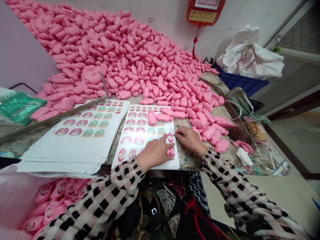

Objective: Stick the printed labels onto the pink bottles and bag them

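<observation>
My left hand (pixel 157 152) rests on a white sticker sheet (pixel 150 164), its index finger stretched toward an oval pink label (pixel 170 137) near the right edge. Under its curled fingers shows part of a small pink bottle (pixel 171 152) with a red and white label; the rest is hidden. From the right, my right hand (pixel 190 139) pinches the edge of the oval label with thumb and forefinger. Pink and green stickers fill rows on the sheet. A few plain pink bottles (pixel 152 118) lie on its upper part.
A huge heap of pink bottles (pixel 120 50) covers the table's back. On the left, a stick (pixel 60 116) lies across a stack of sticker sheets (pixel 65 150). Labelled bottles (pixel 53 203) fill a bag at lower left. A blue crate (pixel 243 81) with white sacks stands right.
</observation>
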A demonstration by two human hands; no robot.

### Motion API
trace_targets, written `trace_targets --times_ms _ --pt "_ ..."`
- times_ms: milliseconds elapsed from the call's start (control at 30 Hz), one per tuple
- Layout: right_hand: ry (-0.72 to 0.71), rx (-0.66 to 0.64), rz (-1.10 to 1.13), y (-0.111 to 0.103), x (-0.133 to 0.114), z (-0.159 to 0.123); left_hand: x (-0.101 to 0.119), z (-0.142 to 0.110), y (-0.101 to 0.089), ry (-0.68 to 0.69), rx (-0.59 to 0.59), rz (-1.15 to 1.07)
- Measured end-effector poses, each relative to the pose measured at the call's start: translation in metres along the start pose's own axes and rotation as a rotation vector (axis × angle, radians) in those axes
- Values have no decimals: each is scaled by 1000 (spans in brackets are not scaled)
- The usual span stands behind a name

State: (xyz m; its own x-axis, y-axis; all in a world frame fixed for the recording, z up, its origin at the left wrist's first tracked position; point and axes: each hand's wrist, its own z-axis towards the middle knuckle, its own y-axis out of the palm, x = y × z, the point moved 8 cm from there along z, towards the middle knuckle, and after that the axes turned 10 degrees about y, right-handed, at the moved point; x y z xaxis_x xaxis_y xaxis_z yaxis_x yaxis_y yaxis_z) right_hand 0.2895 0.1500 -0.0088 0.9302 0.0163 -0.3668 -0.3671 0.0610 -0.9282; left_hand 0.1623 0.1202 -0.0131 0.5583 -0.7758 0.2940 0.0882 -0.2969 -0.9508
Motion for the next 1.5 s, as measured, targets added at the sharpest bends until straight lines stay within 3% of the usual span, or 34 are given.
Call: trace_targets --times_ms 200,400,700,1100,1333,1500 --pt "-29 0 -22 -2 -2 -1 0 -1 1 1 1 16" --pt "-44 -40 92 1 2 -1 -1 -1 3 -4 0 22" --pt "219 65 259 15 11 -12 1 -2 1 -13 -20 -17" --pt "200 16 96 9 3 -3 -2 5 0 -25 -136 -95" --pt "70 171 -206 -6 -33 -16 -2 5 -2 -13 -135 -77" --pt "165 285 -58 -36 -28 -17 -3 5 0 -10 -109 -66"
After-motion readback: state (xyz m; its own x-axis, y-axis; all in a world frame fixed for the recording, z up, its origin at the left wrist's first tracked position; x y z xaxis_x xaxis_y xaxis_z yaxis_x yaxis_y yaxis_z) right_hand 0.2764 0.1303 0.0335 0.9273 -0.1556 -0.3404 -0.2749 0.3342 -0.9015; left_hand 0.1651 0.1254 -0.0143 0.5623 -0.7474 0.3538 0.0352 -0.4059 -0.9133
